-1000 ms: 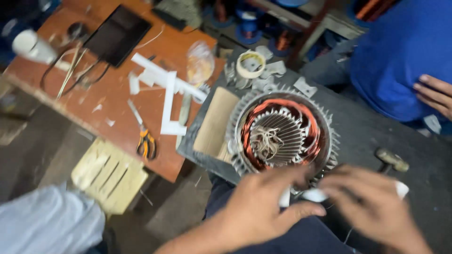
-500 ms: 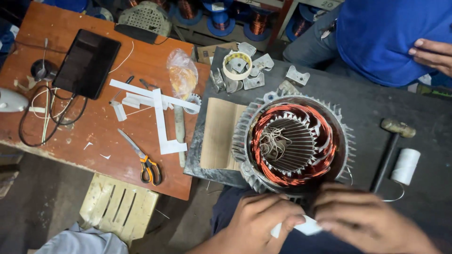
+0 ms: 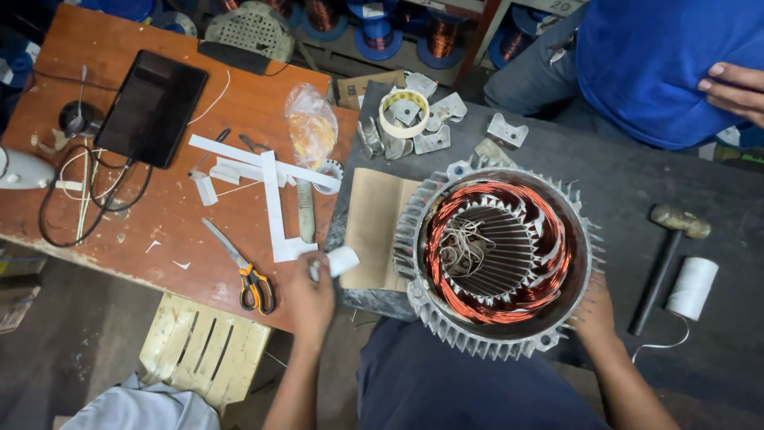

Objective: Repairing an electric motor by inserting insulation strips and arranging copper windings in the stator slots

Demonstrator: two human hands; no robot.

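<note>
- Head view: the left hand (image 3: 309,296) pinches a small white paper piece (image 3: 342,259) at the wooden table (image 3: 239,103) edge, beside the scissors (image 3: 243,271).
- The right hand (image 3: 593,314) grips the finned rim of the motor stator (image 3: 501,255), which stands on the dark bench (image 3: 637,183) near a hammer (image 3: 664,263).

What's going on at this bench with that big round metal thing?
A person is working on an electric motor stator, a finned metal housing with copper windings inside. Their left hand holds a small white paper piece beside the housing, over the wooden table where scissors and white paper strips lie. Their right hand rests against the housing's right rim. A hammer and a spool of white cord lie to the right.
</note>
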